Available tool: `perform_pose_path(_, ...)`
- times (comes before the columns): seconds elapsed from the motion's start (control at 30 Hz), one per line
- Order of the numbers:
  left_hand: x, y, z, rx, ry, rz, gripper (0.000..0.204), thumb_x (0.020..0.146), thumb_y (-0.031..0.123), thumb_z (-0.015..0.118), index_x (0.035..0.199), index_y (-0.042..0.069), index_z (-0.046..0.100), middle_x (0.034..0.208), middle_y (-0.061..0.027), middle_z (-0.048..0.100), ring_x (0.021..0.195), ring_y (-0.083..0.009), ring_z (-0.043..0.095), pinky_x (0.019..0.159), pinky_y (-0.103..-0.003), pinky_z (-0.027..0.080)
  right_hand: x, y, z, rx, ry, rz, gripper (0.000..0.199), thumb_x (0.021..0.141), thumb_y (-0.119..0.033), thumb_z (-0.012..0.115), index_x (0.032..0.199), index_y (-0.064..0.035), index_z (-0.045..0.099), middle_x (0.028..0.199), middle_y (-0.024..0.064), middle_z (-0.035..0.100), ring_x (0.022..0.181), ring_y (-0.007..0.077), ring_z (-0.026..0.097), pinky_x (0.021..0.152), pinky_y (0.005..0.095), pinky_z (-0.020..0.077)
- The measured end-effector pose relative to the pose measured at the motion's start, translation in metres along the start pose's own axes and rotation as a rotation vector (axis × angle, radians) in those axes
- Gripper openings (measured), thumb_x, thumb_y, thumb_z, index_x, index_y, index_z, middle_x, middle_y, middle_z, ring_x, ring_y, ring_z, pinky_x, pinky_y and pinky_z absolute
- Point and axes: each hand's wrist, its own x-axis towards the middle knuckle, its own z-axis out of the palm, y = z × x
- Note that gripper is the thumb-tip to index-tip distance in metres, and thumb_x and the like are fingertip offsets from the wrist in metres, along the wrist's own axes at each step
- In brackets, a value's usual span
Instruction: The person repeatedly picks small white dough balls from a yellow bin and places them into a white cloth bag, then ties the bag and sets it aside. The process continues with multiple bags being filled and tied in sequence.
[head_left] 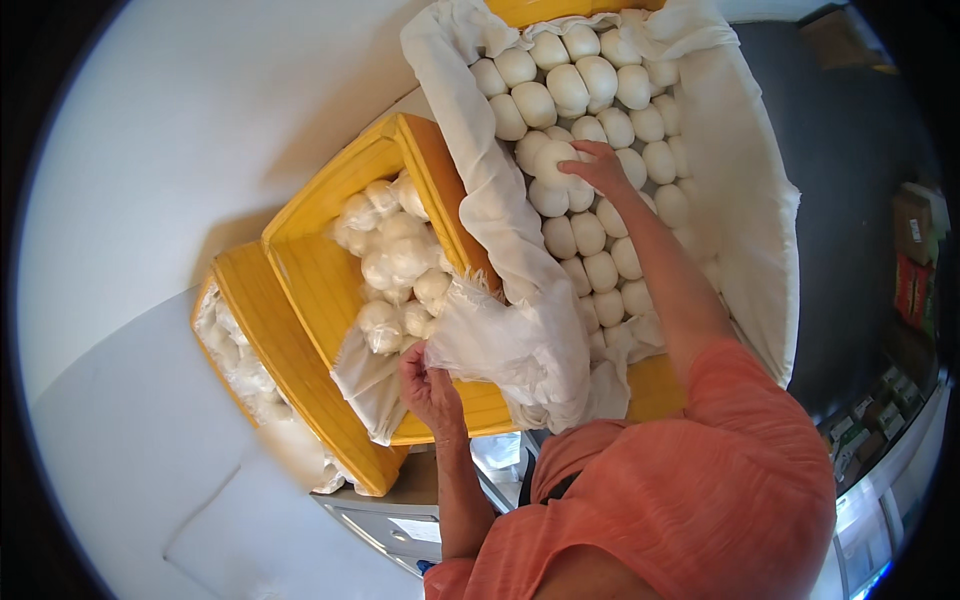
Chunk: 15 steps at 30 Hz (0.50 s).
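Note:
My right hand [602,170] reaches into a large cloth-lined bin and grips a white steamed bun [553,162] between thumb and fingers. Rows of similar buns [597,82] lie packed around it. Nearer my body, the fingers of my left hand [430,393] pinch the edge of a thin clear plastic bag [480,335], which spreads over the cloth at the bin's left edge. Just beyond that hand, several buns in clear bags [400,250] are heaped in a yellow crate [310,265].
White cloth [735,160] drapes over the large bin's sides. A second yellow crate [285,360], with more bagged white pieces, stands at the left, below the first. Pale walls border the left. Boxes and packets [912,225] lie at the far right, beside a dark surface [830,150].

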Motion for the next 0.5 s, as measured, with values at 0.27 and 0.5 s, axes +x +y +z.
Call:
perform_pose_path(0.27,0.035,0.010,-0.004,0.416,-0.182,0.138,0.012,0.083,0.008,0.061,0.092,0.001,0.058,0.066,0.0020,0.054,0.055,-0.0041,0.046,0.049,-0.019,0.038,-0.144,-0.018,-0.065,0.811,-0.134,0.066,0.046,0.078,-0.012,0.064,0.121,-0.0002,0.053,0.107,0.0087,0.061,0.096,0.0179,0.060,0.080,0.0325,0.0509)
perform_pose_path(0.5,0.015,0.039,-0.001,0.296,-0.317,0.083,0.011,0.083,0.010,0.063,0.085,0.001,0.057,0.064,0.0035,0.052,0.056,-0.0036,0.045,0.050,-0.019,0.038,-0.269,-0.121,-0.031,1.136,-0.856,-0.384,0.066,0.069,-0.028,0.072,0.124,0.0017,0.051,0.131,0.0186,0.048,0.115,0.0245,0.051,0.098,0.0368,0.0403)
